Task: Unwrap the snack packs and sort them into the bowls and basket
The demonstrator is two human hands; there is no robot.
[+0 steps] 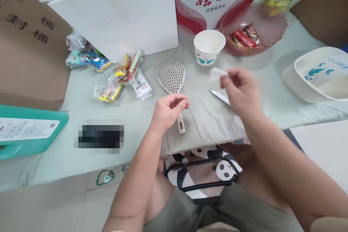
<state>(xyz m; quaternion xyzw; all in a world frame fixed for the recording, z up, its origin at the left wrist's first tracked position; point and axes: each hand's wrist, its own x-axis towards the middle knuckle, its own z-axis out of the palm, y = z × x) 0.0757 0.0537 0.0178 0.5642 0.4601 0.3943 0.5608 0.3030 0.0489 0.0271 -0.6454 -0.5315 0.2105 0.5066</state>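
The right hand [240,90] is pinching a white scrap [215,74] only edgewise, risking a slip, the left hand [169,111] hanging half-open, seemingly empty.

we have soft, even light, faint shadows on the cloth [136,123], and blur along the right hand [240,90].

From my remote post, I view a desk [141,123] draped in pale green cloth above a light floor [54,210], evenly lit
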